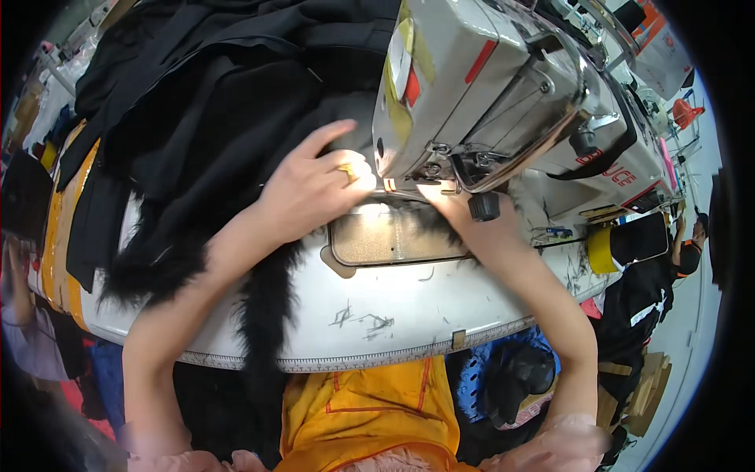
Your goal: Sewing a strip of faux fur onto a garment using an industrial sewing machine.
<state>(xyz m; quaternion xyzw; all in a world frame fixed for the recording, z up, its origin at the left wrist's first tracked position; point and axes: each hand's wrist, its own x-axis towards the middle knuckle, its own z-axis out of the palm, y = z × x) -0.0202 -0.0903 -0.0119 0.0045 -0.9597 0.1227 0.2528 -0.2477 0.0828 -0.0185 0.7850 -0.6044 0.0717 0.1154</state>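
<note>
Nearest us stands the sewing machine (440, 79), at the far side of the table (472, 299). The black garment (212, 118) heaps over the far left corner, a black fur strip (267, 311) hanging past the near edge. Our left hand (314, 185) rests on cloth, one finger outstretched, others curled; whether they pinch, we cannot tell, nor for our right hand (480, 224), fingertips hidden. We'd best keep cloth flat, fur brushed aside, fingers clear of the stitching. Dark clippings (377, 322) litter the white tabletop; a co-worker (692, 248) shows beyond its right edge.
</note>
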